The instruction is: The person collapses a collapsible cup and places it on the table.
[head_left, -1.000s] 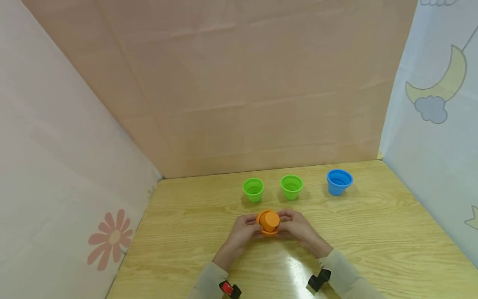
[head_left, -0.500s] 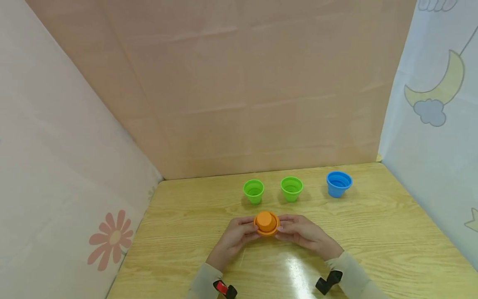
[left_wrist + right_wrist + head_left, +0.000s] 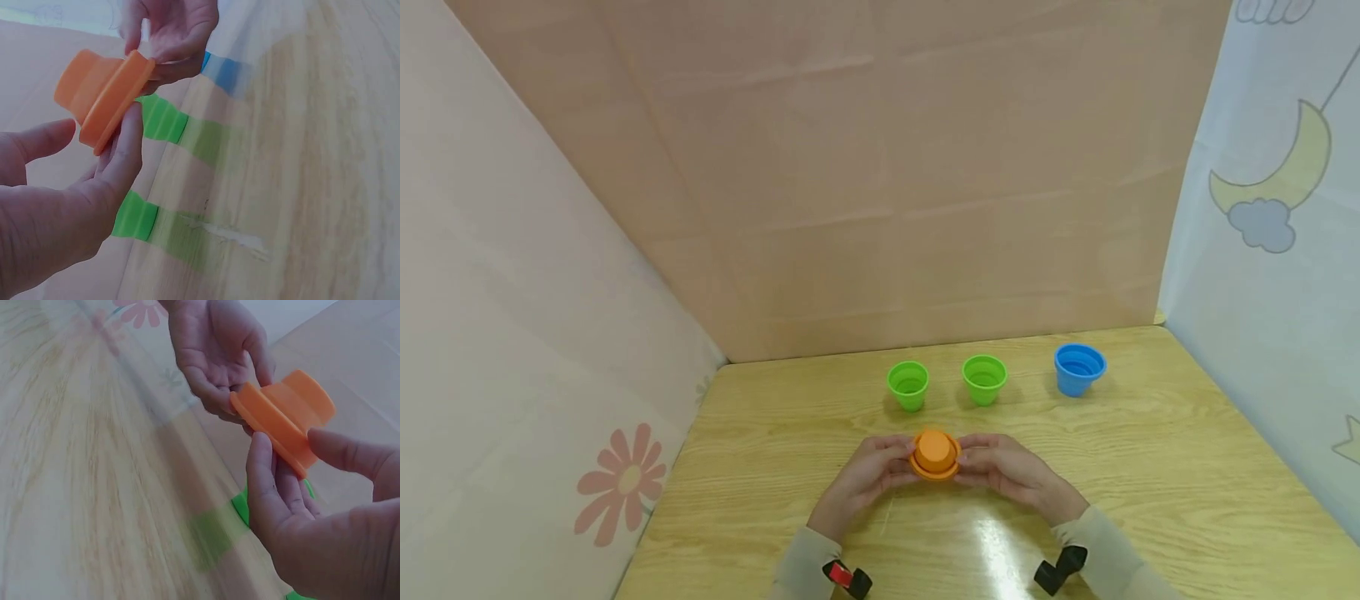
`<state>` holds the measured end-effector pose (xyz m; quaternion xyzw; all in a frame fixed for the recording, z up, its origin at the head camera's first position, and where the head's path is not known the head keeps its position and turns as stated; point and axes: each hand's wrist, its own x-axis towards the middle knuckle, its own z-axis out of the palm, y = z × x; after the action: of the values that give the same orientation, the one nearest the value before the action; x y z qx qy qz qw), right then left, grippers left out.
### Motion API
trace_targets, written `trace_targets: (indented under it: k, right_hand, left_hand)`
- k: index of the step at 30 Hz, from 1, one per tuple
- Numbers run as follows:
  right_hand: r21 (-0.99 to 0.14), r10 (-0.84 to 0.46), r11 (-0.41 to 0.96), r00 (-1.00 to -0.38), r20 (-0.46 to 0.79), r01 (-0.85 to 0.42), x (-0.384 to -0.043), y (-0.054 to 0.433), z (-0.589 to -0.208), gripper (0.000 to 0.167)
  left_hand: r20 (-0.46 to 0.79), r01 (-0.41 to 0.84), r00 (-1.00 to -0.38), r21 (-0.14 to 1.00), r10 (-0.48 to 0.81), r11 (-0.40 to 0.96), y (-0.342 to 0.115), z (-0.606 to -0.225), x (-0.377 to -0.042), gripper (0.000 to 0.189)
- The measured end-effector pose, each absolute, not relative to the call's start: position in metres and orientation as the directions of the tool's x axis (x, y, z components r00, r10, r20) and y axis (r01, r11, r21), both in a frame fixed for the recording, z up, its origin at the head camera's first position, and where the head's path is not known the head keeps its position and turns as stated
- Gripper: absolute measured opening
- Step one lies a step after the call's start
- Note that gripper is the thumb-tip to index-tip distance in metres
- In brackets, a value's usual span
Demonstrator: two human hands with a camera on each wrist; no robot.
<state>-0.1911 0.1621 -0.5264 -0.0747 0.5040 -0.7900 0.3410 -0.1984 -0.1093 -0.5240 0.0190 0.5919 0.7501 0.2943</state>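
Note:
An orange collapsible cup [image 3: 936, 452] is held up off the table between both hands, its narrow base turned upward and its wide rim below. From the left side, my left hand [image 3: 867, 473] pinches the rim, with fingers under it and the thumb near the wall. Opposite, my right hand [image 3: 1021, 472] grips the other side of the rim in the same way. In the right wrist view the cup's wall [image 3: 294, 403] looks stepped, part of it folded into the wider ring. Its open mouth faces away from the head camera and is hidden.
Beyond the hands, two green cups [image 3: 908, 385] [image 3: 984, 380] stand upright in a row, and a blue cup [image 3: 1078, 369] stands farther right. A brown backdrop [image 3: 887, 208] rises behind the wooden table [image 3: 1150, 467], with printed white walls on both sides.
The orange cup has tipped from facing right to base upward and come slightly nearer. Both hands have shifted outward a little and now hold it at opposite edges. The other cups stayed put.

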Motion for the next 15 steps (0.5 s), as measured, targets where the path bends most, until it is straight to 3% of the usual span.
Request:
trace_targets:
  k: [15]
  right_hand:
    - [-0.812, -0.63, -0.253, -0.726, -0.274, 0.526, -0.1893, 0.1606, -0.5304, 0.028]
  left_hand:
    - [-0.356, -0.44, -0.801, 0.895, 0.481, -0.069, -0.106, -0.5263, -0.1967, 0.036]
